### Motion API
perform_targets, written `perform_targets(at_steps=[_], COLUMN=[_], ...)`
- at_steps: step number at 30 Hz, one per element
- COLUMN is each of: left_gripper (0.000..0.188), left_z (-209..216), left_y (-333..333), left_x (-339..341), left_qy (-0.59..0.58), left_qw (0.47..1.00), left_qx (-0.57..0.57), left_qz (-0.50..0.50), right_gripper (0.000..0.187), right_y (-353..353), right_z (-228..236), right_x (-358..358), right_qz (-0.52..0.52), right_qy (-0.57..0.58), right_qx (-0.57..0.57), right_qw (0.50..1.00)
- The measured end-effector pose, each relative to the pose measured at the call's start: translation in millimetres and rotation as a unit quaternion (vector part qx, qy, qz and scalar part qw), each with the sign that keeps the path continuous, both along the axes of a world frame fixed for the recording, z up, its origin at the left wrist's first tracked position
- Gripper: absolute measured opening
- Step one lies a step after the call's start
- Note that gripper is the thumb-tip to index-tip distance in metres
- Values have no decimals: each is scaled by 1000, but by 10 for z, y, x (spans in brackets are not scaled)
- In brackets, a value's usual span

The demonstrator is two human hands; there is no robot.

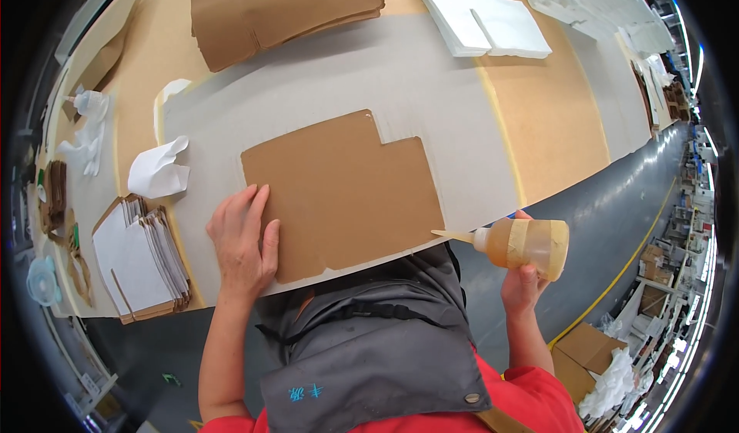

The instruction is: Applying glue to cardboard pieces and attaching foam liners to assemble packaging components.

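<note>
Notched brown panel (346, 194) is lying at worktable's near edge (477, 194); left hand (245, 237), fingers slightly spread, should be steadying it while right hand (523, 285), gripping squeeze bottle (539, 244), should be guiding nozzle (456, 236) low

On the left of the worktop (550, 98), a curled white paper (158, 173) lies just beyond a stack of white-faced brown pieces (132, 260), with a round pale-blue container (43, 281) near the edge. At the far side sits a stack of notched white pieces (508, 25). Rightward, a yellow line (616, 277) crosses grey floor (589, 237) near a cardboard box (589, 347).
</note>
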State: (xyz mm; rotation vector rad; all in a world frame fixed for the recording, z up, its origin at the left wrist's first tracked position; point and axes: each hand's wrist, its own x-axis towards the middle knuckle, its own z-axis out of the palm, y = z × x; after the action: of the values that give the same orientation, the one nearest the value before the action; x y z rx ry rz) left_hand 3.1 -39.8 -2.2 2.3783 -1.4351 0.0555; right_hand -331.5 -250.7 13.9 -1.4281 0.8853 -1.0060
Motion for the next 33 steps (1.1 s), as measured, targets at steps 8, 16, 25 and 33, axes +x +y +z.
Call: perform_targets(at_steps=[8,16,25,33], left_gripper=[46,47,46,31], left_z=[-2,-24,-4,-13], left_y=[-13,-3,4,150], left_x=[-1,4,35,-56], left_qy=[3,4,15,68], left_qw=[1000,1000,999,992], left_qx=[-10,-22,-44,-105], left_qz=[1,2,11,30], right_gripper=[95,103,88,103], right_y=[239,441,525,141], right_z=[-30,-65,81,102], right_x=[311,594,898,1296], right_qz=[36,114,122,162], right_qy=[-49,-34,-90,-33], right_qx=[98,137,331,52], right_qw=[993,983,932,985])
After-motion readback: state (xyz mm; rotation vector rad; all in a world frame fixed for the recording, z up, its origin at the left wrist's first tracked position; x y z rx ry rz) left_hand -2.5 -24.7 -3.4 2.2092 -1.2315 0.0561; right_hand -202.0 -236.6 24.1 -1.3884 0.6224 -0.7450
